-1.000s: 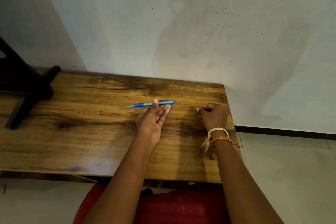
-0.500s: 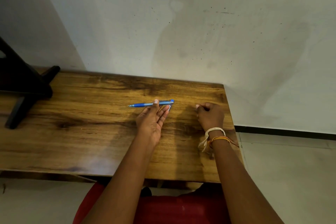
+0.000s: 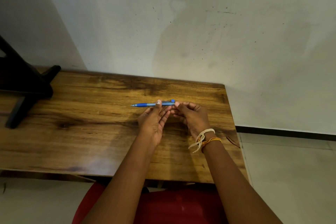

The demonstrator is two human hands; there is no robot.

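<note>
Left hand (image 3: 152,123) touches blue pen (image 3: 145,104), right hand (image 3: 192,116) at end — black stand (image 3: 27,87) apart

Both forearms (image 3: 127,174) are bare; a white cord (image 3: 201,135) and orange thread (image 3: 215,139) circle the right wrist, above red clothing (image 3: 172,205).

No readable text, labels, brands or numbers anywhere in view

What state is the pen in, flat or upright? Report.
Flat. The pen lies sideways on the table, tip pointing left; the left hand touches it with straight fingers, the right hand sits at its back end.
</note>
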